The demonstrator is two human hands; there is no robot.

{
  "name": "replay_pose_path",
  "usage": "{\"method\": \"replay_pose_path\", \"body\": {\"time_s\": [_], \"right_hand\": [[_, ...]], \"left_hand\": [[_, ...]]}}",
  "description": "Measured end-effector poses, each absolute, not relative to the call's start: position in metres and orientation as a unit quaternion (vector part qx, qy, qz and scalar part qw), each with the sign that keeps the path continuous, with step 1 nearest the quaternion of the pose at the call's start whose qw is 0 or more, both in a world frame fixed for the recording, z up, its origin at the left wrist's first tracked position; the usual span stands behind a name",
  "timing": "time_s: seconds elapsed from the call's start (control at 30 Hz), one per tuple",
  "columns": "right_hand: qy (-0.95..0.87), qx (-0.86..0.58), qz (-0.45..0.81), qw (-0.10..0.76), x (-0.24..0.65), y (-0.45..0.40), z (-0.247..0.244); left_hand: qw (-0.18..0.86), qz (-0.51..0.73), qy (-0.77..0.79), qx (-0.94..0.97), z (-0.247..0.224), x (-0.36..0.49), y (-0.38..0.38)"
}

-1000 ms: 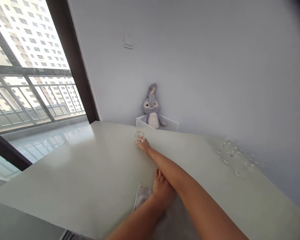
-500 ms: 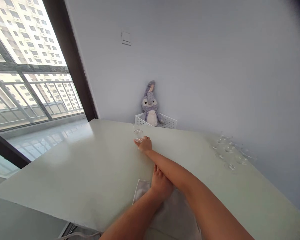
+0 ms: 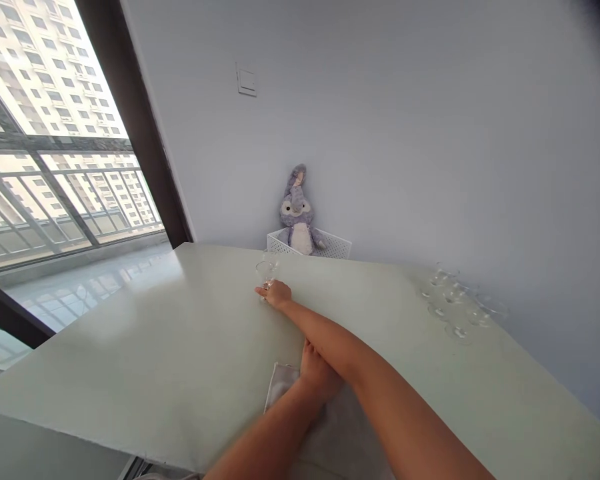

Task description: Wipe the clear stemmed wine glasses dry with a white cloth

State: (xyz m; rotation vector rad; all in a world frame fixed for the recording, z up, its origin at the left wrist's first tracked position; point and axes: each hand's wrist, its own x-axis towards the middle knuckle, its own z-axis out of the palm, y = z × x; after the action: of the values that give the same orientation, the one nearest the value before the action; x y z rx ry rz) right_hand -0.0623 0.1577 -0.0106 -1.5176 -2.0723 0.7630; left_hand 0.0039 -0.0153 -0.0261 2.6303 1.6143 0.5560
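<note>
On my feed the pale wall (image 3: 405,133) fills most of the view, rising behind the white basket (image 3: 336,247), my landmark. The glossy worktop (image 3: 205,333) spreads from the basket toward me and out to both sides. A grey cloth (image 3: 353,433) lies on it, well on my side of the basket, at the near edge. The basket itself is perforated, and a grey-purple plush toy (image 3: 300,213) sits upright in it, against the wall. Well to the right of the basket, a loose group of clear glasses (image 3: 453,293) stands near the wall; I can't count them surely. Closer to me than the basket, my left hand (image 3: 320,377) rests at the cloth, partly under my right forearm; I cannot tell whether its fingers grip anything. My right hand (image 3: 279,293) reaches just short of the basket, thumb and fingers pinching the low part of a clear glass (image 3: 267,270), its bowl upward, in front of the basket's left end.
</note>
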Motion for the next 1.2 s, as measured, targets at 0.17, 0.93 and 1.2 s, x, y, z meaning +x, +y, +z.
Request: {"method": "replay_pose_path", "body": {"time_s": [0.17,0.93,1.2], "right_hand": [[-0.766,-0.518,0.288,0.246,-0.057,0.155,-0.008],[-0.266,-0.715,0.196,0.616,0.359,0.030,-0.027],[-0.360,-0.672,0.282,0.582,0.311,0.049,-0.009]], "left_hand": [[0.000,0.181,0.515,0.838,-0.024,0.001,-0.014],[0.010,0.092,0.546,0.833,-0.023,0.001,-0.006],[0.042,0.114,0.541,0.832,-0.020,0.002,-0.010]]}}
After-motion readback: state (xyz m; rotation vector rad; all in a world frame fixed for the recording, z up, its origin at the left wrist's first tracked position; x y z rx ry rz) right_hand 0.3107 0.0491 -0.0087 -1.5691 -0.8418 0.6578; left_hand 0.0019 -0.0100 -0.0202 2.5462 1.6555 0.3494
